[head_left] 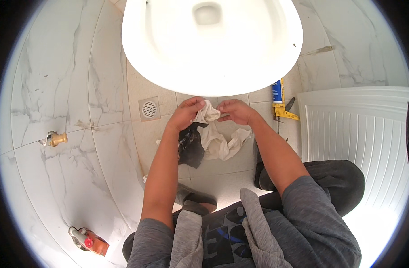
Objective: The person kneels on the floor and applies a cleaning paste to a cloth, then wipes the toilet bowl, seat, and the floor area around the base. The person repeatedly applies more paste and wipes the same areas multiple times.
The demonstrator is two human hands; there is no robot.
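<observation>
My left hand (187, 112) is closed on a crumpled white cloth (222, 145), just below the front rim of a white toilet bowl (213, 76). My right hand (235, 111) pinches the upper part of the same cloth, thumb and fingers close together. The cloth's loose end trails down and to the right over the floor tiles. A black piece of sheet or cloth (190, 146) with pale specks hangs or lies beside it, under my left hand; whether that hand also grips it I cannot tell.
A round floor drain (149, 109) lies left of my hands. To the right is a yellow caulking gun (285, 110) with a blue tube. A brass fitting (57, 139) and a red-and-orange valve (93, 243) sit on the left wall. A white ribbed door (352, 127) stands at right.
</observation>
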